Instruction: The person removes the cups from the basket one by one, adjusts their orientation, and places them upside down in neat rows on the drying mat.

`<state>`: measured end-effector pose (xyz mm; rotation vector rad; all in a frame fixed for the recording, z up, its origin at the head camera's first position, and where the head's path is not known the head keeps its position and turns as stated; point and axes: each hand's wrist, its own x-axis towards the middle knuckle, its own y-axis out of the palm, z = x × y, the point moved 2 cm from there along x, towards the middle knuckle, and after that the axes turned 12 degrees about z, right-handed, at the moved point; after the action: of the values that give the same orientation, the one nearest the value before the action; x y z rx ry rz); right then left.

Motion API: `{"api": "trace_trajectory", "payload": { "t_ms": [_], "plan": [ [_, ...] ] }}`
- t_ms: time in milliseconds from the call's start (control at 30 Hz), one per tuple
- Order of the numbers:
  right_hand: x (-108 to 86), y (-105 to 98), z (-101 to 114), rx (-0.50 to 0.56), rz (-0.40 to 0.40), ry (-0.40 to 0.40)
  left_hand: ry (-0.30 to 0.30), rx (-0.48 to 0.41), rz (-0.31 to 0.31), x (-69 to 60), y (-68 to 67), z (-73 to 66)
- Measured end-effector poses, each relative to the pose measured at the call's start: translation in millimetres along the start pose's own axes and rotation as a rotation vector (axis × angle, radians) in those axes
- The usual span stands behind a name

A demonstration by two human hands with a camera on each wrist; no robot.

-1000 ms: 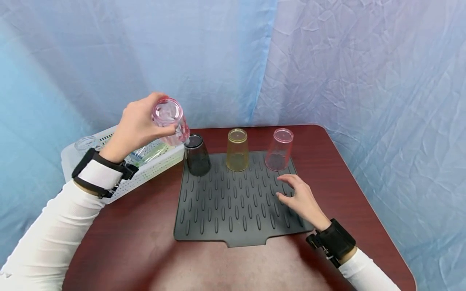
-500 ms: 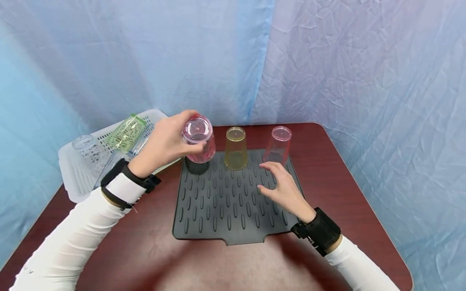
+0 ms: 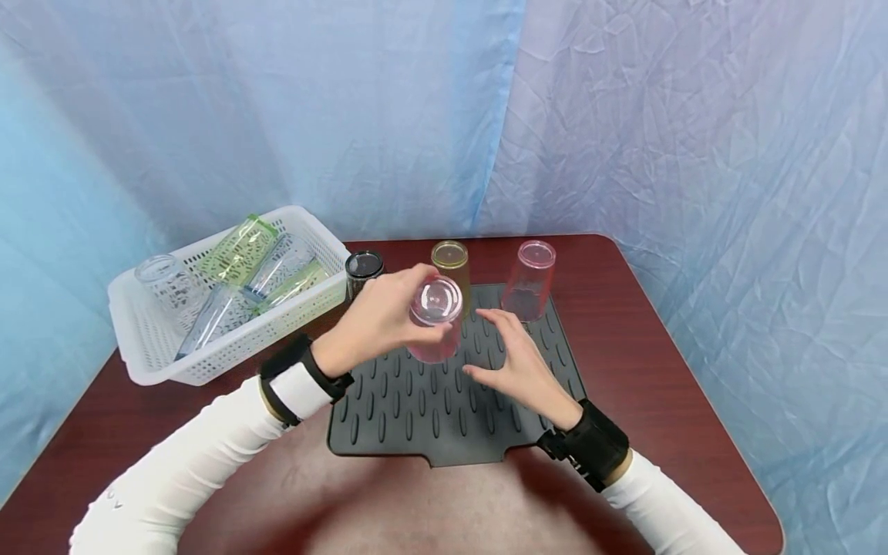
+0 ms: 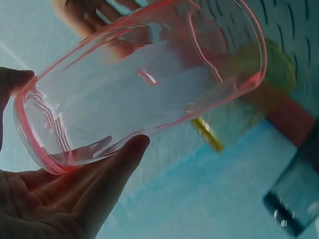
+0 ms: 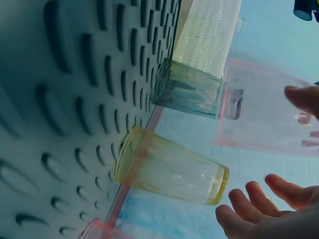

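Translucent pink tumbler [image 3: 440, 308], base up and mouth down, is gripped by the left hand [image 3: 378, 312] over the middle of a dark grey ribbed mat [image 3: 465, 443] on a reddish-brown table [image 3: 694, 462]. We see the thumb and fingers around its base end. Its long axis stands close to upright, roughly parallel to three inverted tumblers near the mat's far edge: the smoky grey tumbler [image 3: 364, 268] by the far left corner, the yellow tumbler [image 3: 454, 270] midway, directly beyond the held one, and the second pink tumbler [image 3: 529, 285] by the far right corner. From the wrist views, we judge the held rim to be raised off the mat, so the gap beneath it matters most. The right hand [image 3: 516, 370] holds nothing; it is just right of the tumbler, apart from it, thumb and fingers spread, their opening facing it.
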<state>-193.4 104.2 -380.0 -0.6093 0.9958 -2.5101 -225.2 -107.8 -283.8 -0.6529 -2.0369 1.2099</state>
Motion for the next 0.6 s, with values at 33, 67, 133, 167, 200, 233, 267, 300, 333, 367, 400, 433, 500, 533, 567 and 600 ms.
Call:
{"api": "trace_trajectory", "payload": {
  "t_ms": [33,67,133,167,200,233,267,300,333,367,400,433,500,533,567,600],
  "plan": [
    [0.4,1.7,0.4,0.012,-0.002,0.001,0.006,-0.01,0.005,0.0,4.1,-1.0],
    [0.9,3.1,1.0,0.022,-0.006,-0.004,0.01,-0.019,0.012,0.0,8.1,-2.0],
    [2.0,6.2,2.5,0.05,-0.014,-0.019,0.015,-0.028,0.026,-0.2,14.7,-3.8],
    [2.6,7.7,3.5,0.063,-0.017,-0.026,0.017,-0.032,0.033,-0.5,17.3,-4.8],
    [3.1,9.1,4.6,0.08,-0.021,-0.031,0.018,-0.037,0.042,-0.9,19.7,-5.7],
    [3.2,10.4,5.8,0.103,-0.023,-0.034,0.019,-0.039,0.05,-1.2,22.1,-6.4],
    [3.3,11.8,7.1,0.126,-0.025,-0.038,0.021,-0.038,0.056,-1.6,24.1,-7.3],
    [3.4,13.3,8.4,0.149,-0.026,-0.035,0.02,-0.038,0.064,-1.8,26.1,-8.0],
    [3.5,14.8,9.6,0.173,-0.027,-0.032,0.017,-0.038,0.071,-1.9,27.9,-8.7],
    [3.5,16.2,11.0,0.192,-0.03,-0.026,0.015,-0.043,0.079,-2.0,29.5,-9.8],
    [3.4,17.7,11.8,0.211,-0.034,-0.018,0.012,-0.046,0.086,-2.2,31.0,-10.6],
    [3.3,19.1,12.4,0.226,-0.04,-0.013,0.008,-0.048,0.091,-2.3,32.3,-11.7],
    [3.4,21.6,13.2,0.235,-0.06,-0.005,0.001,-0.046,0.101,-2.6,34.1,-14.1],
    [3.3,22.6,13.2,0.235,-0.071,-0.006,-0.002,-0.044,0.104,-2.9,34.7,-15.2],
    [3.3,23.4,13.1,0.229,-0.083,-0.008,-0.003,-0.042,0.106,-3.1,35.3,-16.2],
    [3.3,24.2,12.6,0.222,-0.093,-0.011,-0.006,-0.037,0.107,-3.5,35.8,-17.0]
  ]
}}
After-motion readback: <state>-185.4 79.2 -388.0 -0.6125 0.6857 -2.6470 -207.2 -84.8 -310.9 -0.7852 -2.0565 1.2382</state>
